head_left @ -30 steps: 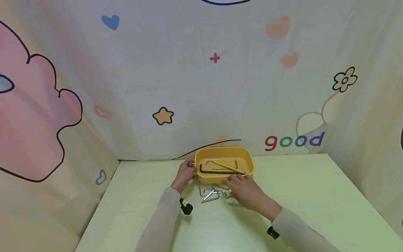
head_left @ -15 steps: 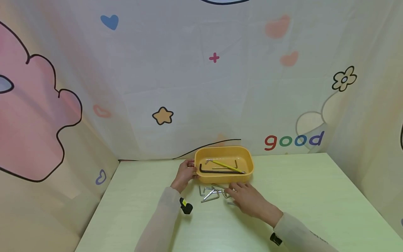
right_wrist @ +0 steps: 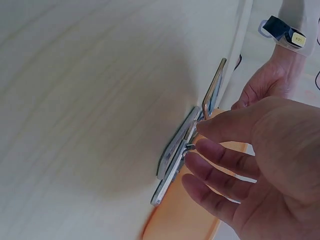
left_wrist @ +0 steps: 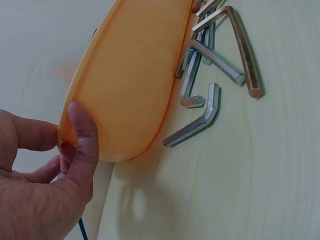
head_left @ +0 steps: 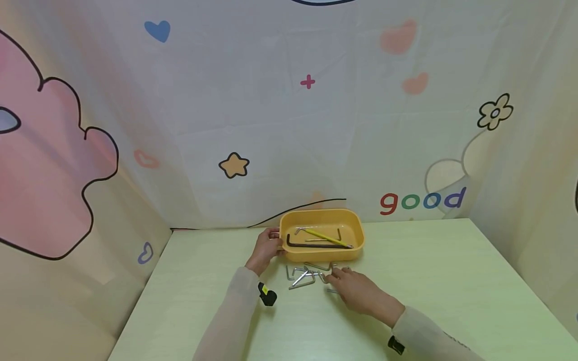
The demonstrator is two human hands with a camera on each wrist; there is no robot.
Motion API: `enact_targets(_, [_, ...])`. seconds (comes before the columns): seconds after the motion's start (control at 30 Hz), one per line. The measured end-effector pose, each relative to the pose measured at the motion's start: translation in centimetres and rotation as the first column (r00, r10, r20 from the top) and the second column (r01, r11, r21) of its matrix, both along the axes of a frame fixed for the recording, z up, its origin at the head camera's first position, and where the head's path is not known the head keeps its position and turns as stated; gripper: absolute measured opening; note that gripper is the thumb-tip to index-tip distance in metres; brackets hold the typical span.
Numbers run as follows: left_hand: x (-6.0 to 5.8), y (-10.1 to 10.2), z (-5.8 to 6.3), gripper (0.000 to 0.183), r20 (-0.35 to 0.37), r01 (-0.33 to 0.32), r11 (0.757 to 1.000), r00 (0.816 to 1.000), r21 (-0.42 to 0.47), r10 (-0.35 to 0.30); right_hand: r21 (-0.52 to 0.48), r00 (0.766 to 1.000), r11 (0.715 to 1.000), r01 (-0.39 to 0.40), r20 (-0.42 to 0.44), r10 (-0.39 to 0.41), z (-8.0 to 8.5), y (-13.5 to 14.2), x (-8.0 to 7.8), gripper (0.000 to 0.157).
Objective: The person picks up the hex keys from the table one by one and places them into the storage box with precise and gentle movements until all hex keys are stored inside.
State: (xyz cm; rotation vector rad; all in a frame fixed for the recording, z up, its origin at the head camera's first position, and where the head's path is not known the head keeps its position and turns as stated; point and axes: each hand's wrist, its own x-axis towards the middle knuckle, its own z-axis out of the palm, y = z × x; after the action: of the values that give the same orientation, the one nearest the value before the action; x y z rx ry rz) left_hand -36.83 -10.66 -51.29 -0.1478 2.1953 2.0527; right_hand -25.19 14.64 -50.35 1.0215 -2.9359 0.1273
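Observation:
A yellow plastic tray stands at the back of the table. My left hand grips its left end, with the thumb outside the wall in the left wrist view. Several silver hex keys lie loosely piled in front of the tray. My right hand is low over the pile's right side. In the right wrist view its thumb and index finger pinch at a hex key, partly hidden by the fingertips. Another hex key lies partly under this hand.
Inside the tray are a large black hex key, a yellow-handled tool and a small brass-coloured hex key. A printed cloth backdrop rises right behind the tray. The pale table extends to both sides.
My right hand has drawn back slightly from the tray's front wall, lowering its fingers to the hex keys. The left hand keeps its grip on the tray, which has barely moved.

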Motion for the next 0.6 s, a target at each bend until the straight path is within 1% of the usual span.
enact_targets(0.1, [0.01,0.05,0.05,0.046,-0.001,0.0,1.0,1.0,0.001,0.0,-0.014,0.999,1.0,0.01,0.033,-0.01,-0.31,0.02,-0.05,0.028])
enact_targets(0.23, [0.0,0.02,0.12,0.046,-0.003,0.001,1.0,1.0,0.0,-0.001,-0.006,0.998,1.0,0.022,0.064,-0.022,-0.58,-0.01,-0.06,0.026])
enact_targets(0.4, [0.06,0.02,0.21,0.046,-0.004,-0.001,1.0,1.0,-0.003,0.001,0.001,0.998,1.0,0.018,0.068,-0.018,-0.74,-0.19,-0.01,0.025])
enact_targets(0.6, [0.19,0.01,0.12,0.047,-0.001,0.001,1.0,1.0,-0.006,-0.001,0.017,0.999,1.0,0.008,0.052,-0.009,-1.07,-0.35,-0.22,0.018])
